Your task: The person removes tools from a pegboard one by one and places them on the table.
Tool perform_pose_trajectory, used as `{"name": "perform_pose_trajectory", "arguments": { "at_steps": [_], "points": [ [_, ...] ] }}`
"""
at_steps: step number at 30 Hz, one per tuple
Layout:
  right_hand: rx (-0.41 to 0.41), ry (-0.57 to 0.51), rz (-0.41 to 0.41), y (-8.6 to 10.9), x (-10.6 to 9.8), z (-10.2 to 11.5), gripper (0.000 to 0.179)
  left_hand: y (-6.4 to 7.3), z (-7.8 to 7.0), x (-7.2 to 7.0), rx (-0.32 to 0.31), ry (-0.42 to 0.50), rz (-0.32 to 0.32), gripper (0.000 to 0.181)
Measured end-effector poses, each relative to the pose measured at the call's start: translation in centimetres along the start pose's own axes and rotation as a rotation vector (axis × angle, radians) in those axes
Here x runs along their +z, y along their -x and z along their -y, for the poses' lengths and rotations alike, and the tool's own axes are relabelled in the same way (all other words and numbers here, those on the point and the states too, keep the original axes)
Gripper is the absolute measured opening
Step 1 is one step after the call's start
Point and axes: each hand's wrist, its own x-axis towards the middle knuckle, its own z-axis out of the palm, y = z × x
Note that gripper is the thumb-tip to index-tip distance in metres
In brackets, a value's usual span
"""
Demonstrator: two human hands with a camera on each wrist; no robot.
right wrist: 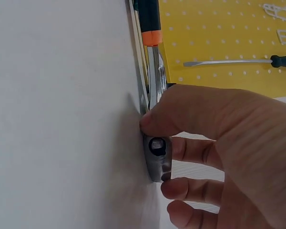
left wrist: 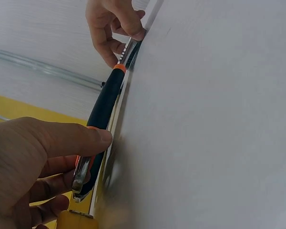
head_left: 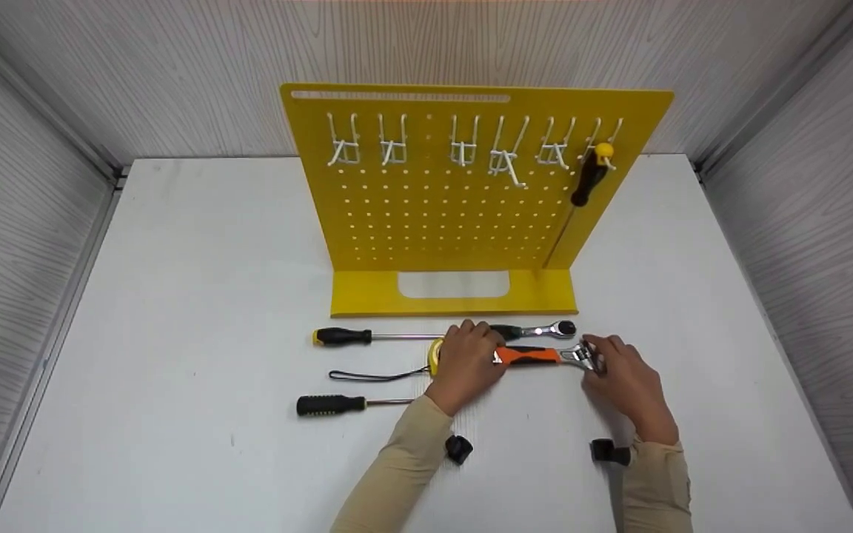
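Note:
An adjustable wrench (head_left: 534, 356) with an orange and black handle lies crosswise in front of the pegboard, between both hands. My left hand (head_left: 467, 363) pinches the handle's end between thumb and fingers. At the other end, my right hand (head_left: 628, 381) grips the metal head (right wrist: 157, 160), thumb on one side and fingers on the other. Just behind the wrench is a ratchet (head_left: 545, 331), its handle partly hidden by the left hand. A yellow tape measure (head_left: 435, 357) with a black strap shows beside the left hand, which covers most of it.
Behind stands a yellow pegboard (head_left: 434, 222) with several white hooks (head_left: 392, 148). A screwdriver (head_left: 589, 174) hangs from the rightmost hook. On the white table (head_left: 197, 311), a long screwdriver (head_left: 343, 337) and another black-handled one (head_left: 330, 405) lie left of the hands.

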Motion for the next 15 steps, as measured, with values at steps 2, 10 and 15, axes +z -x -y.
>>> {"name": "perform_pose_trajectory", "arguments": {
  "at_steps": [2,10,15],
  "points": [
    [0.006,-0.010,0.014,-0.05,-0.03,-0.07,0.057,-0.01,-0.03,-0.03,-0.002,-0.009,0.007,0.022],
    [0.049,-0.069,0.068,-0.21,-0.17,0.01,0.057,-0.06,-0.34,-0.20,0.013,-0.098,0.034,0.017],
    [0.046,-0.076,0.052,-0.16,-0.12,0.00,0.056,-0.10,-0.33,-0.31,0.017,-0.125,0.027,0.016]
  ]
}}
